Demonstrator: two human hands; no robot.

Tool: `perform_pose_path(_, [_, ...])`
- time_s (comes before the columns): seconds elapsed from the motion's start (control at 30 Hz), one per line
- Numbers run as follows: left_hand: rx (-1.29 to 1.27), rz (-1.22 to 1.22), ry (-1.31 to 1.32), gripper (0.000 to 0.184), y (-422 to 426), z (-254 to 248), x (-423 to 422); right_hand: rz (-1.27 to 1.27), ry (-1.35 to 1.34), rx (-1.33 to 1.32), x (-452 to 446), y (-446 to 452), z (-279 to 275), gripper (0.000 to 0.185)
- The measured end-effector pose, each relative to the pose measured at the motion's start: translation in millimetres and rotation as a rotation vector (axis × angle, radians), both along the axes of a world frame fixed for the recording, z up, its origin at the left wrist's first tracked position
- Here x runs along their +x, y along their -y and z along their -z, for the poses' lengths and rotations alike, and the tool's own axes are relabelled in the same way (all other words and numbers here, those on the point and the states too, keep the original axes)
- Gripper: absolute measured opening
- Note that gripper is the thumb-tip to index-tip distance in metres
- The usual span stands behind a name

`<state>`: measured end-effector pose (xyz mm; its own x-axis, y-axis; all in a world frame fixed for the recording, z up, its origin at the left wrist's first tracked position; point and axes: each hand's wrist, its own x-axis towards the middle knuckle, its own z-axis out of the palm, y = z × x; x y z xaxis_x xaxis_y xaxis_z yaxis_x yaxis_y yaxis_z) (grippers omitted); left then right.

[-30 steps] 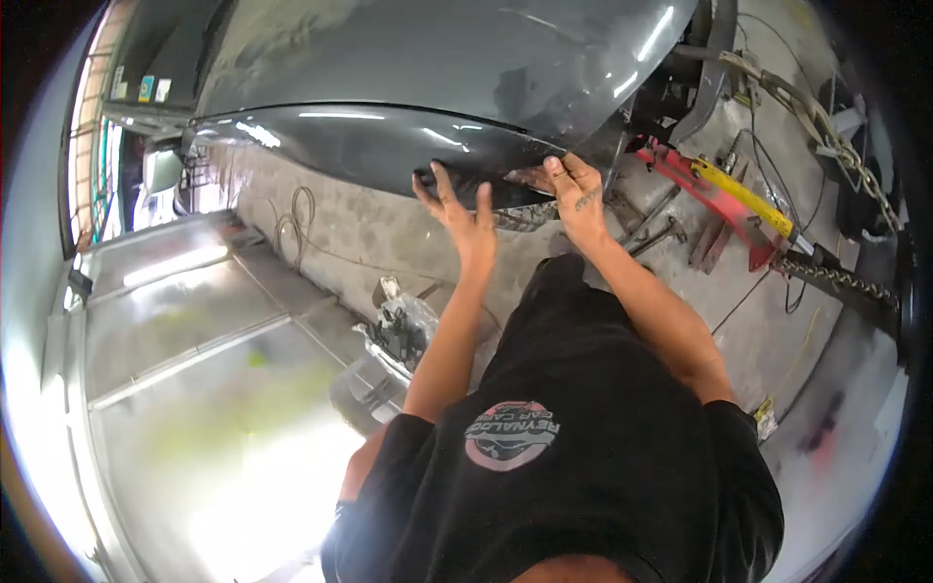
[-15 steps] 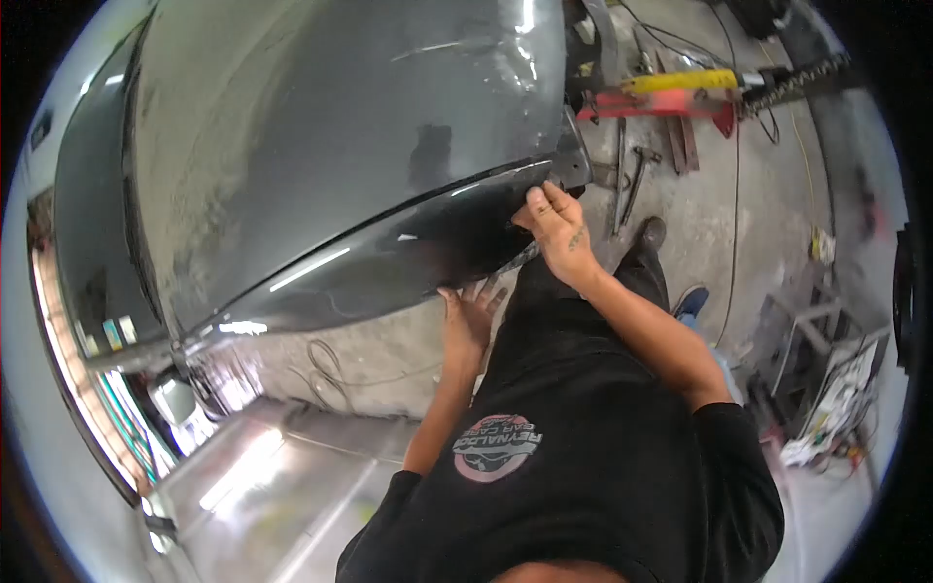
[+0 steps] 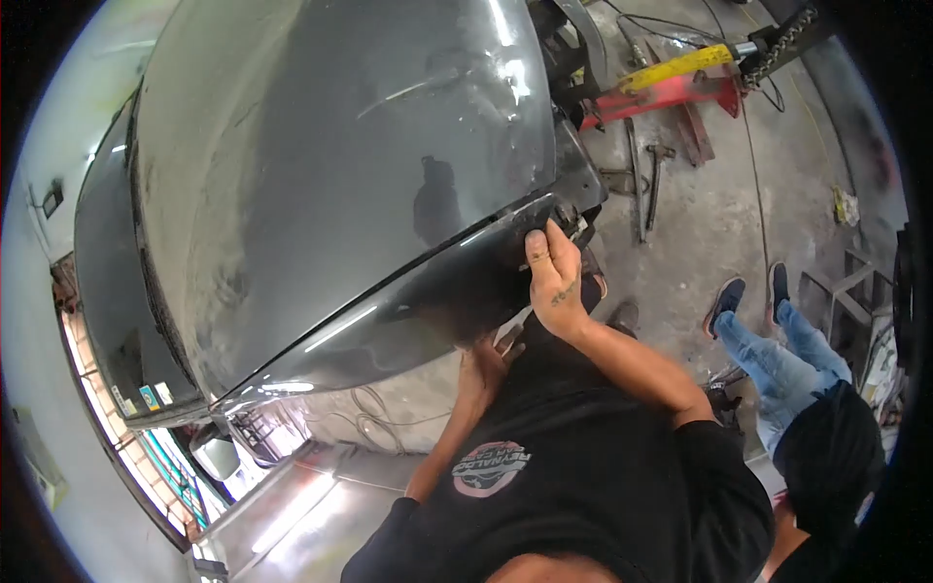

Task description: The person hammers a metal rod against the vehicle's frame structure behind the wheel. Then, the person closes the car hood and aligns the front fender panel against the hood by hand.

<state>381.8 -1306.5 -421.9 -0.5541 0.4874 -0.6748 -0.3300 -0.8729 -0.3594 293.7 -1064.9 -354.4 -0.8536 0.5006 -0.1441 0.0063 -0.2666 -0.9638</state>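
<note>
A dark grey car fender [image 3: 418, 291] runs beside the large hood [image 3: 330, 146], with a narrow dark gap between them. My right hand [image 3: 558, 287] grips the fender's front corner, thumb on the outer face and the other fingers partly hidden behind the edge. Lower along the fender, my left hand [image 3: 478, 374] is at the wheel-arch edge with its fingers partly curled around it; some fingertips are hidden. The hood has dull, dusty patches and a pale scrape.
A red and yellow pulling tool [image 3: 671, 83] with a chain lies beyond the car's front. A hammer [image 3: 657, 180] and metal bars rest on the floor. To the right is another person in jeans [image 3: 777, 364]. A metal stand [image 3: 846, 291] is behind them.
My view has shifted, so the car sits lower in it. My right hand stays on the fender's corner, and my left hand reaches further under its edge. The other person has come into fuller view.
</note>
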Motion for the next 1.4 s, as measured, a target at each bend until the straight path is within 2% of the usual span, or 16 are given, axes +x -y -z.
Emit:
perform_pose_path(0.1, [-0.799,0.608,-0.590,0.077,26.0,21.0,15.4,-0.012,-0.019,-0.041,-0.6,0.6,-1.6,0.044])
perform_pose_path(0.17, [-1.130,0.889,-0.811,0.075,34.2,27.4,16.4,-0.005,-0.020,-0.063,-3.8,-2.7,-5.5,0.043])
perform_pose_path(0.3, [-1.379,1.077,-0.812,0.073,20.3,1.4,12.8,0.035,-0.064,-0.095,-7.2,3.0,-4.8,0.044])
perform_pose_path(0.43, [-1.190,0.928,-0.597,0.081,-4.7,-21.9,3.2,-0.011,-0.045,-0.071,-2.6,-1.3,4.2,0.046])
perform_pose_path(0.53, [-0.945,0.745,-0.423,0.088,-17.4,-28.1,-5.3,-0.103,-0.004,-0.231,-0.8,-9.8,8.4,0.044])
perform_pose_path(0.57, [-0.990,0.715,-0.394,0.095,-28.5,-36.0,-7.4,-0.125,-0.023,-0.219,-1.8,-15.2,7.5,0.044])
perform_pose_path(0.67, [-0.902,0.631,-0.529,0.098,-19.5,-24.0,-2.3,-0.329,-0.020,-0.335,0.5,-40.1,5.7,0.039])
perform_pose_path(0.73, [-0.924,0.622,-0.557,0.099,-20.0,-22.3,-0.5,-0.102,-0.196,-0.617,-3.8,-29.9,8.0,0.039])
perform_pose_path(0.83, [-0.909,0.615,-0.577,0.100,-20.2,-18.5,1.3,0.150,-0.113,-0.452,4.2,-12.4,8.3,0.042])
perform_pose_path(0.87, [-0.886,0.612,-0.580,0.099,-21.2,-16.5,0.0,0.101,-0.139,-0.325,4.7,3.6,20.6,0.060])
perform_pose_path(0.93, [-0.878,0.630,-0.582,0.093,-17.3,-14.1,-1.5,0.276,0.017,-0.025,3.3,23.9,-1.4,0.062])
perform_pose_path(1.0, [-0.901,0.681,-0.600,0.082,-3.0,-14.4,-2.3,0.338,0.011,0.004,-7.3,26.4,-6.1,0.060])
perform_pose_path(1.1, [-0.777,0.563,-0.545,0.062,19.4,-18.7,-6.2,0.354,0.006,0.084,-10.1,28.6,-10.0,0.055])
perform_pose_path(1.2, [-0.669,0.456,-0.460,0.061,17.1,-29.2,-15.3,0.357,-0.007,0.094,-14.1,31.0,-11.5,0.054])
perform_pose_path(1.33, [-0.711,0.518,-0.363,0.051,2.3,-48.7,-26.2,0.424,0.007,0.098,-18.8,38.2,-11.1,0.051])
perform_pose_path(1.4, [-0.732,0.498,-0.377,0.055,6.3,-42.6,-24.5,0.403,0.017,0.108,-18.7,36.2,-12.8,0.049])
